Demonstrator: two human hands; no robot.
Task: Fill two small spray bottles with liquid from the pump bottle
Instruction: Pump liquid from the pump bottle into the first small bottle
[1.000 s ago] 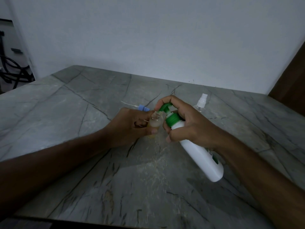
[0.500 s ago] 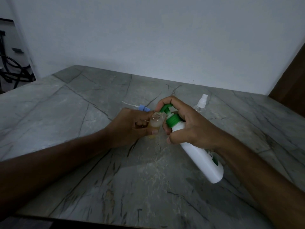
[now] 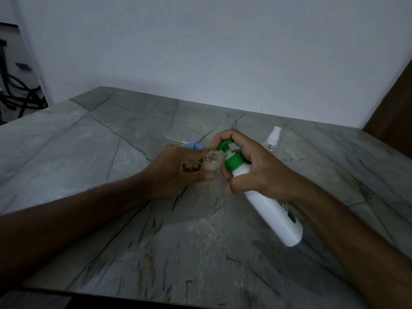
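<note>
Label on the pump bottle (image 3: pixel 267 210) is unreadable; no other text

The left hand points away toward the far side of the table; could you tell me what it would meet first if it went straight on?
Likely the blue spray cap lying on the table just beyond the left hand, which holds the small bottle. Depth is hard to judge from this view.

You are in a plain, dim room, likely in a home: a grey stone-patterned tabletop (image 3: pixel 111 152) against a bare white wall (image 3: pixel 200 52), black cables (image 3: pixel 15 94) at far left.
</note>
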